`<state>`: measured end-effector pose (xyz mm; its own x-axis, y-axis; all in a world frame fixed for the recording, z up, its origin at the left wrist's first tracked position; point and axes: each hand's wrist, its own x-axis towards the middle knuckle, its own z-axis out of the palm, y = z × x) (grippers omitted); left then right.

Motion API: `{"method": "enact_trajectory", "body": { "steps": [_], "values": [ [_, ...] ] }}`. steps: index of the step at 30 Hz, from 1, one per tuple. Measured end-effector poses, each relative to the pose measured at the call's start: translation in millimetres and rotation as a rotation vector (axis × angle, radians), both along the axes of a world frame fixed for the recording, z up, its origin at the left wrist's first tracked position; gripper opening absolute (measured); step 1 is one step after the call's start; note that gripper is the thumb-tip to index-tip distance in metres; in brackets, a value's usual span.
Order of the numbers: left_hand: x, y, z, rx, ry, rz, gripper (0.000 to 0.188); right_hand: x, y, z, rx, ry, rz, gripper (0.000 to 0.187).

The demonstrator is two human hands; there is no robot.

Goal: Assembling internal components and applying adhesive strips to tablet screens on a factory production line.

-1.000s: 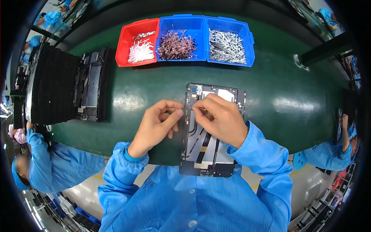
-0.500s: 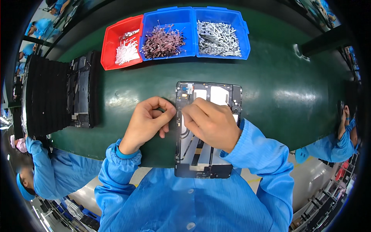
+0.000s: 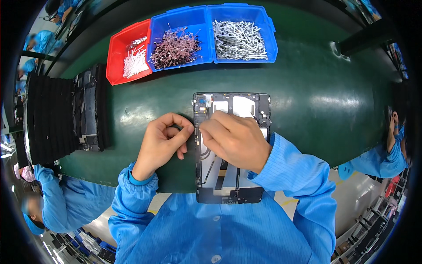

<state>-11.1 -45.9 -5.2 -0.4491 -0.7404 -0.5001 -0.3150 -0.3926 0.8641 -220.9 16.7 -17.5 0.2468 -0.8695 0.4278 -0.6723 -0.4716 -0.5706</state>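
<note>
An opened tablet body, black-framed with silvery inner panels and dark cables, lies at the table's near edge in front of me. My left hand is at its left edge, thumb and forefinger pinched together at the frame. Over the upper left of the tablet my right hand is closed, its fingertips bent down close to the left fingertips. Whatever either pinch holds is too small or hidden to make out. The right hand covers part of the tablet's middle.
Beyond the tablet stand a red bin of small white pieces, a blue bin of thin brownish leads, and another blue bin of white-and-black strips. Dark tablet bodies stand stacked at left. Co-workers sit on both sides.
The view has shifted slightly, so bins and tablet appear a little further left. Both hands stay at the tablet's left edge, the right fingertips slightly nearer the left ones.
</note>
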Motion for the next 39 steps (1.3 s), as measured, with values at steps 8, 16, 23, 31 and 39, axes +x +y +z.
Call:
{"method": "enact_trajectory", "body": {
  "steps": [8,16,23,31,39],
  "values": [
    [0,-2,0,-0.031,-0.001,-0.016,0.012,-1,0,-2,0.025,-0.024,0.009,0.01],
    [0,-6,0,-0.067,-0.002,-0.075,0.011,-1,0,-4,0.016,0.002,0.003,0.01],
    [-2,-3,1,-0.079,-0.007,-0.053,0.01,0,1,-6,-0.001,-0.001,-0.003,0.011],
    [-4,-12,5,0.001,0.01,-0.087,0.009,0,0,-7,-0.014,-0.042,-0.007,0.01],
    [-4,-12,4,0.014,0.021,-0.07,0.009,-1,0,-1,0.021,-0.085,-0.026,0.014]
  ]
}}
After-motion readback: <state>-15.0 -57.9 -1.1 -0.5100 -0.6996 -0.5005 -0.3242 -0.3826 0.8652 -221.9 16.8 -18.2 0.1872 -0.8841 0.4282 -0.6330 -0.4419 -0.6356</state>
